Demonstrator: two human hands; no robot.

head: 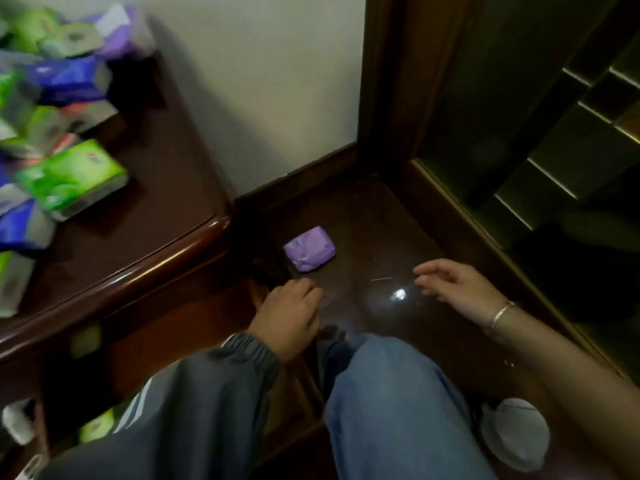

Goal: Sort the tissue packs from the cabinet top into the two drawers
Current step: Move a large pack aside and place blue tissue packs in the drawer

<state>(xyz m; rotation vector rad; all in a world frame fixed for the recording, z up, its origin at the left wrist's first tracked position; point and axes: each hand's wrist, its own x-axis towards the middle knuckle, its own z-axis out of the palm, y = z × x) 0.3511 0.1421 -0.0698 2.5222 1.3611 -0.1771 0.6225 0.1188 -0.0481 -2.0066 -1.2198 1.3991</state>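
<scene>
Purple tissue pack point(309, 248) on the floor point(367, 216); neither hand is touching it.

Two drawers stand open under the tabletop point(156, 220). The upper drawer point(156, 337) holds one pale green pack point(85, 341). The lower drawer point(287, 410) holds a brighter green pack point(97, 427), partly hidden by a sleeve. Green packs point(72, 178), blue packs point(69, 79) and purple ones are piled on the tabletop. Their print is too blurred to read. The purple pack lies beside the cabinet corner, just beyond the left hand point(291, 317). That hand's fingers point(308, 289) are curled under, and I cannot tell whether they hold anything. The right hand point(457, 289) hovers well to the pack's right, fingers loosely spread and holding nothing.
</scene>
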